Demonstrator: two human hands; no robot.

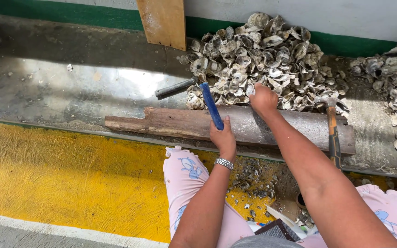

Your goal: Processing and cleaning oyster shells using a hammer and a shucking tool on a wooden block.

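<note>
At the far left the yellow-painted floor (60, 179) runs beside a wet grey tabletop (70, 87), and a single bare wooden board (164, 22) leans upright against the green-and-white wall behind it. The person's left hand (223, 138), a metal watch (224, 163) on its wrist, has its fingers (217, 134) clenched around the blue handle of a hammer (207, 102) whose dark metal head points left and hovers above the tabletop. Below that hammer one long worn wooden plank (198, 123) lies across the tabletop's front edge. To the right, the right hand (263, 98) reaches over the plank to the near edge of the big oyster shell pile (263, 59); its fingers curl down among the shells and seem to be grasping one, though the back of the hand hides the grip. Further right a second hammer (331, 126), with a brownish handle, rests untouched across the plank, its head near the shells. A second, smaller shell heap (396, 78) sits at the far right edge. So two hammers, two shell heaps and one plank are visible. Shell fragments (253, 181) litter the floor between the person's pink patterned trouser legs (184, 177).
</note>
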